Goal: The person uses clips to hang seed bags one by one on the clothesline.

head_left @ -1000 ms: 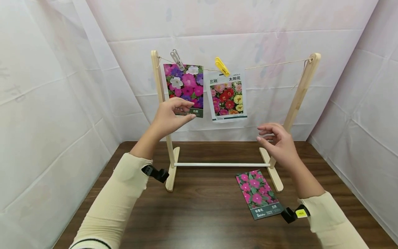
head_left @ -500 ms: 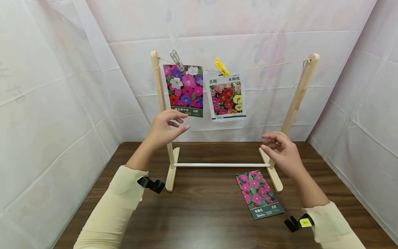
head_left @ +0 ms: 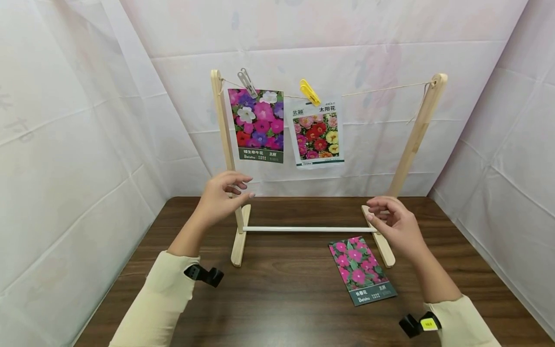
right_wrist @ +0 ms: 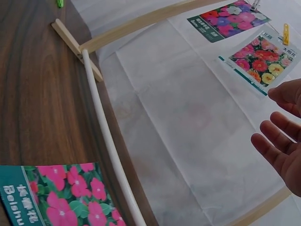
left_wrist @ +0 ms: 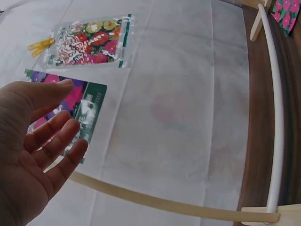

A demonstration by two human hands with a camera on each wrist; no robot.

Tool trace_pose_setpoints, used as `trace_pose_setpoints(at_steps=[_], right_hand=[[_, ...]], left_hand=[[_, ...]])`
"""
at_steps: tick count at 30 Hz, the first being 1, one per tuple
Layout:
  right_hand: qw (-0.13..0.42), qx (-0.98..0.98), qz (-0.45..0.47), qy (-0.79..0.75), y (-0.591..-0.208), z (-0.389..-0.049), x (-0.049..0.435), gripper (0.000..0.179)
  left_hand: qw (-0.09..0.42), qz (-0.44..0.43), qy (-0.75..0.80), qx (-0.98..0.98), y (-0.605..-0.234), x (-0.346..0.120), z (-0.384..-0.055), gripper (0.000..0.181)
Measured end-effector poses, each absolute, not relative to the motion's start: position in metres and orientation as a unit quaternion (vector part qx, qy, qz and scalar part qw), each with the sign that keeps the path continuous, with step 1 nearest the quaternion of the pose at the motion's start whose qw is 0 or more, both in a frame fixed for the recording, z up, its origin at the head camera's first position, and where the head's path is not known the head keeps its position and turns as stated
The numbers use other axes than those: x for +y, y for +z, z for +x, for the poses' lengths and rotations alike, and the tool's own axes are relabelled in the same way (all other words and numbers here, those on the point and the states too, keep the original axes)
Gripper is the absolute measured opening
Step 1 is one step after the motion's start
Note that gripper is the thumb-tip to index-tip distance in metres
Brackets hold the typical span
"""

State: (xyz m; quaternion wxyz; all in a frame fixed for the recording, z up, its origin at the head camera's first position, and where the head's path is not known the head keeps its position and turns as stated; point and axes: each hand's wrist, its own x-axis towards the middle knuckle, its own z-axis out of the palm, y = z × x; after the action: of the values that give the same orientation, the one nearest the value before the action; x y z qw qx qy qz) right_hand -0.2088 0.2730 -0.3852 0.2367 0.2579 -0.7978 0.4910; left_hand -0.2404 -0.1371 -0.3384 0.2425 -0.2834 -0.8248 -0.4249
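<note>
Two flower seed packets hang from a string in the head view. A grey clothespin [head_left: 247, 84] clips the purple-and-pink one [head_left: 261, 120] at left; a yellow clothespin [head_left: 310, 92] clips the white-bordered one [head_left: 319, 137]. My left hand [head_left: 220, 196] is held in the air below the left packet, fingers loosely bent and nothing in them. Loosely curved and holding nothing too, my right hand [head_left: 396, 225] hovers before the rack's right foot. Below and left of it, a third packet with pink flowers [head_left: 361, 270] lies flat on the table.
The wooden rack's left post [head_left: 225, 130] and right post [head_left: 416, 135] carry the string [head_left: 381, 90]. A white rod [head_left: 308, 229] joins their feet low down. At the right wrist view's top edge, a small green object [right_wrist: 59, 3] shows. White cloth [head_left: 303, 29] surrounds the brown table [head_left: 269, 299].
My left hand has dropped down and left, away from the purple-and-pink packet, uncovering its lower label. My right hand has sunk a little and shifted slightly right. The packets stay in place.
</note>
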Motion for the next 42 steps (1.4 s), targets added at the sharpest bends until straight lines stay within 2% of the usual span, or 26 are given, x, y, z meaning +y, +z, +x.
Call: trace_pose_setpoints(at_steps=[13,28,36,42], right_hand=[[0.232,-0.794,0.252,0.502,-0.416,-0.201,0.282,0.033],[0.188,-0.824,0.208,0.492,-0.440,-0.190,0.298,0.025],[0.195,-0.832,0.168,0.492,-0.449,-0.186,0.303,0.019],[0.198,-0.841,0.138,0.484,-0.461,-0.185,0.310,0.018]], left_hand=[[0.262,-0.253,-0.440,-0.821,-0.378,-0.155,-0.230,0.030],[0.188,-0.220,-0.472,-0.833,-0.414,-0.182,-0.218,0.024],[0.198,-0.200,-0.465,-0.840,-0.434,-0.196,-0.209,0.026],[0.210,-0.181,-0.484,-0.830,-0.425,-0.193,-0.189,0.026]])
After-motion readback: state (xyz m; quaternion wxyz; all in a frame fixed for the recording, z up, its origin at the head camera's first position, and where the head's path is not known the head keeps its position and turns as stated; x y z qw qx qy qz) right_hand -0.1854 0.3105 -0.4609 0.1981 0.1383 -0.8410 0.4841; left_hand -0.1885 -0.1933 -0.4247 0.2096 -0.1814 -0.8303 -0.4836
